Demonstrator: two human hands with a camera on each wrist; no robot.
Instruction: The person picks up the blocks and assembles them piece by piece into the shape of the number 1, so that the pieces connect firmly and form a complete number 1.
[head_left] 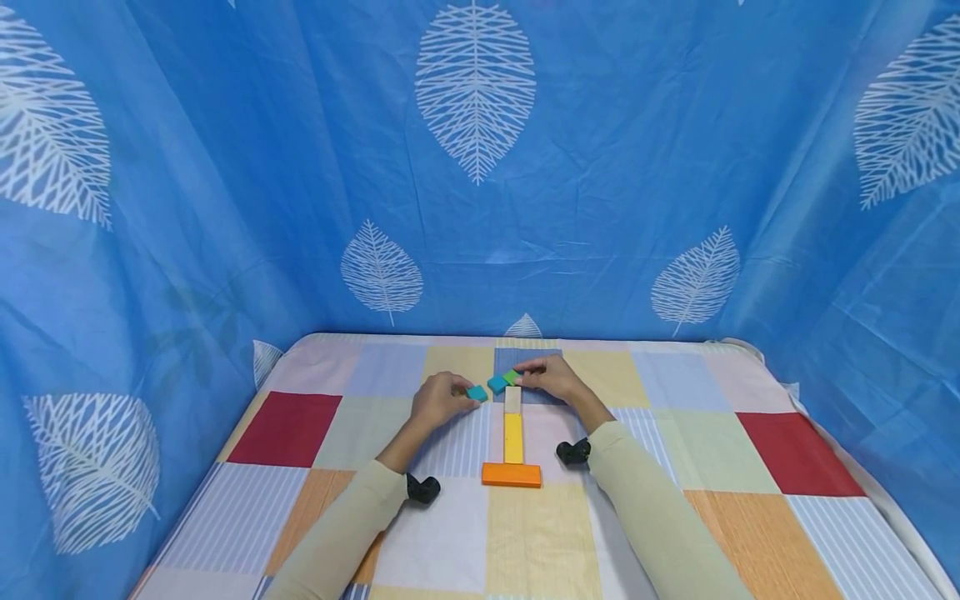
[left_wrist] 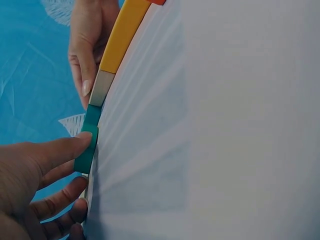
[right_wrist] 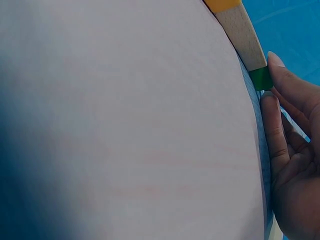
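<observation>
A teal block [head_left: 477, 392] is pinched between the thumb and fingers of my left hand [head_left: 441, 400], low over the cloth. Just to its right, a second teal block [head_left: 497, 384] lies against a green block [head_left: 512, 377]. My right hand [head_left: 553, 379] pinches that green block, which in the right wrist view meets the end of a plain wood block [right_wrist: 242, 37]. Toward me, a yellow block [head_left: 513, 437] continues the line from the plain wood one. An orange block [head_left: 512, 475] lies crosswise at the near end.
A patchwork cloth [head_left: 435, 533] covers the table. Blue curtains [head_left: 600, 167] with white leaf prints hang behind it and on both sides. Each wrist carries a small black camera [head_left: 423, 489].
</observation>
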